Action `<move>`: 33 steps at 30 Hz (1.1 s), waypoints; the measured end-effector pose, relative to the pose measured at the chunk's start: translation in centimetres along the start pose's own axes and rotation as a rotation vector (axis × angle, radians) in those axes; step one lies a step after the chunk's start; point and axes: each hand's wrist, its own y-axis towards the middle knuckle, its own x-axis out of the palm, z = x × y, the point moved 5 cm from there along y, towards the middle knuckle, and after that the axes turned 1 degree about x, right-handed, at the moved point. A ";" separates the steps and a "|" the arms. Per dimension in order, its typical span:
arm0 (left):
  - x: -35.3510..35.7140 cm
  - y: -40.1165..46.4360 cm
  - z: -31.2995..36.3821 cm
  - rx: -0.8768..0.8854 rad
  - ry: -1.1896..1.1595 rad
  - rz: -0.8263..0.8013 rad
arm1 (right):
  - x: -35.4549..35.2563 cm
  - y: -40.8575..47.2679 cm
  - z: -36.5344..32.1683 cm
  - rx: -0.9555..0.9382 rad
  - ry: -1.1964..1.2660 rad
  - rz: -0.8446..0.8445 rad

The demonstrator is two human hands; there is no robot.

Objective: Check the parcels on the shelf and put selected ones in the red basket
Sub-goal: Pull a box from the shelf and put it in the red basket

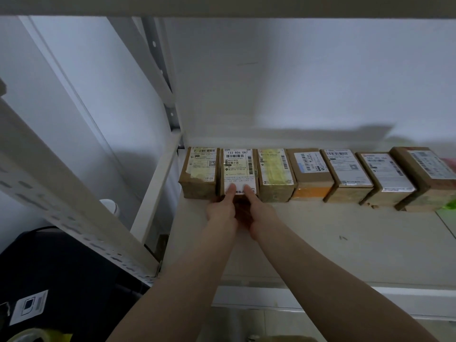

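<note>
Both hands reach to the back of the shelf [320,243], and each grip closes on the same parcel [238,172], the second from the left in a row of seven: the left hand [222,209] and right hand [260,213] meet at its near edge, thumbs pressed on the lower part of its white label, the remaining fingers hidden below or in front of the box. The hold looks meant to steady or draw the box forward so its label can be read. Just left of the grip sits a taped brown box [199,172]; just right a yellow-taped box [275,175], with four more beyond. The parcels stand edge to edge, labels upward, presumably for checking. No red basket is in view, so nothing can be said of its contents.
</note>
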 end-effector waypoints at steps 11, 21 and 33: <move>-0.4 -0.6 -0.2 0.028 -0.037 -0.004 | -0.3 0.0 0.5 -0.028 -0.001 -0.018; -0.5 -0.5 -0.4 0.049 -0.048 -0.021 | -0.5 -0.5 0.4 -0.052 0.027 -0.006; 0.0 -0.8 0.2 -0.021 -0.072 0.002 | 0.2 -0.4 0.1 -0.043 -0.036 0.089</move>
